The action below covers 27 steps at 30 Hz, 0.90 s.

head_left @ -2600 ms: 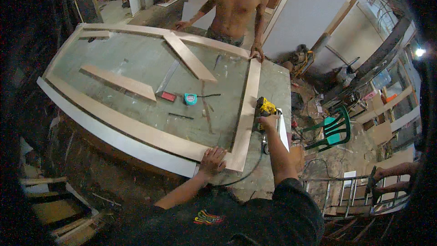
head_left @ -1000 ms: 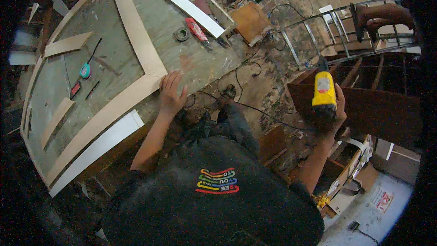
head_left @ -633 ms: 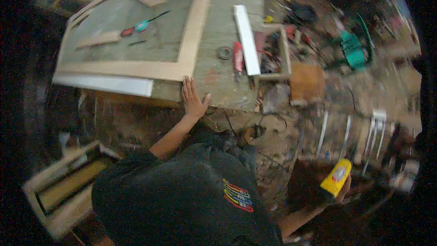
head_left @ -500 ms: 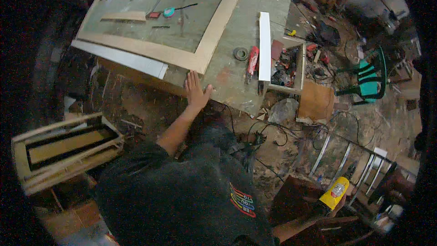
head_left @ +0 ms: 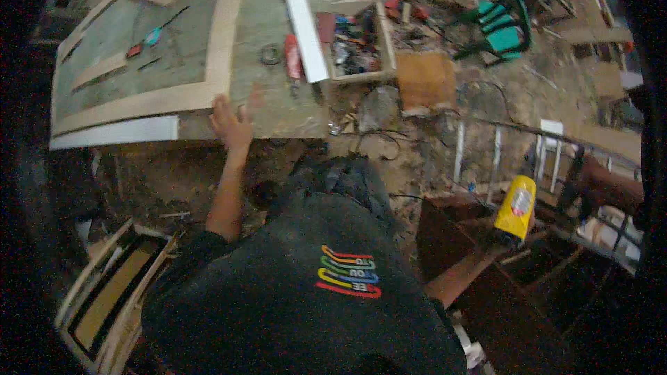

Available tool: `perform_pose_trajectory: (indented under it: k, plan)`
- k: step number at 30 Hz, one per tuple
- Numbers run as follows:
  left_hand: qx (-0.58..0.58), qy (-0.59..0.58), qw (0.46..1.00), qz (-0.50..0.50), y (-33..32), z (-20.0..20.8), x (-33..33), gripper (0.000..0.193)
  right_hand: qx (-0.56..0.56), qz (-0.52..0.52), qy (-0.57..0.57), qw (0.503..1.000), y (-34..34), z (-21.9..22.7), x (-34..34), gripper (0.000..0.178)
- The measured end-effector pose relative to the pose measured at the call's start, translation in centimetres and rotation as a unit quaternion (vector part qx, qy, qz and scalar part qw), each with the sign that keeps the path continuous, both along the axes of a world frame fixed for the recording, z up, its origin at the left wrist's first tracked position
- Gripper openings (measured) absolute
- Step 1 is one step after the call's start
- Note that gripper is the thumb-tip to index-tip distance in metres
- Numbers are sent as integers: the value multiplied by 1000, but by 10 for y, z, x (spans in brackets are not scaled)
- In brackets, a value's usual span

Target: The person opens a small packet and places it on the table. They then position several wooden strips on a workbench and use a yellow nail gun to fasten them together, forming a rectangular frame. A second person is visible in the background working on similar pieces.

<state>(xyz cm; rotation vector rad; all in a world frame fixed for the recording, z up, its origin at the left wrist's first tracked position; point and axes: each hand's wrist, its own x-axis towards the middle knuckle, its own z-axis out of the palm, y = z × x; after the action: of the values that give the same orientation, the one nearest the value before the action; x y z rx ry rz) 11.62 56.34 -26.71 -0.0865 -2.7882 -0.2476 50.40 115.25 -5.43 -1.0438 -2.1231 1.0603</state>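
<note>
My left hand (head_left: pixel 233 127) rests at the near corner of a pale wooden frame (head_left: pixel 139 107), by the edge of the greenish worktable (head_left: pixel 271 114). Its fingers are spread and it holds nothing. Out to the right, my right hand (head_left: pixel 531 226) is closed around a yellow-bodied tool (head_left: pixel 515 207) with a black end and a pale label. Its exact kind does not show, and most of the gripping fingers are behind it. A white strip (head_left: pixel 118 133) lies along the table's near edge beside the frame.
On the table are a white board (head_left: pixel 306 31), a red tool (head_left: pixel 292 59), a tape roll (head_left: pixel 270 54) and a turquoise tape measure (head_left: pixel 153 36). An open box of tools (head_left: pixel 385 35), a green chair (head_left: pixel 504 38), a metal rack (head_left: pixel 495 156) and a wooden frame (head_left: pixel 114 298) stand around.
The view has turned to the right, so the table has shifted left. The yellow tool is higher in view, still in my right hand. My left hand stays at the frame's corner, fingers more spread.
</note>
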Motion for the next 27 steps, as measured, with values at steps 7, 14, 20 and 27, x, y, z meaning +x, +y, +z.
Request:
perform_pose_trajectory:
  k: [7,14,20,27]
  plan:
    - [48,-23,997,50,16,17,47,72,-273,65,55,958,36,44,16,50]
    - [6,28,996,85,8,-37,61,68,-414,144,109,892,102,73,-34,53]
    - [-19,74,977,197,34,-34,67,62,-710,72,12,701,225,86,-82,66]
    - [235,368,853,285,173,27,78,35,-243,89,47,965,283,31,-83,62]
